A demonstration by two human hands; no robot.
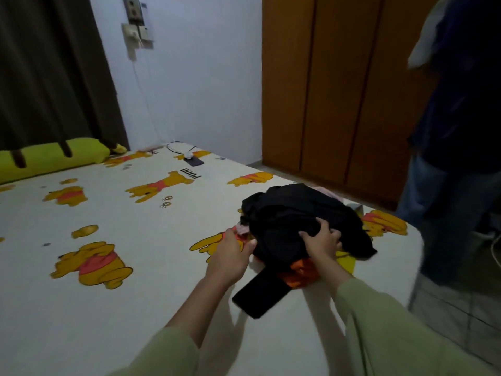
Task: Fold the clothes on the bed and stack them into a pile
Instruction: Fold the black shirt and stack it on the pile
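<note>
A heap of unfolded clothes (303, 221) lies on the bed (135, 280) near its right edge, a crumpled black garment (292, 213) on top, an orange garment (302, 272) poking out at the near side and a bit of pink cloth (242, 228) showing at the left. A flat black piece (259, 293) sticks out from under the heap toward the person. The right hand (322, 241) rests on the black garment with its fingers curled into the fabric, its grip grasping a fold. The left hand (233, 253) sits at the left side of the heap, fingers fairly straight and relaxed, the grip released, touching the edge of the clothes beside the pink cloth. Both arms wear pale green sleeves (393, 335). The bed's sheet is cream with yellow bear prints. A yellow-green bolster (51, 156) lies along the far left, and a dark phone (193, 161) with a cable lies near the far wall. A wooden wardrobe (339, 90) stands beyond, and another person in jeans (447, 207) stands at the right.
</note>
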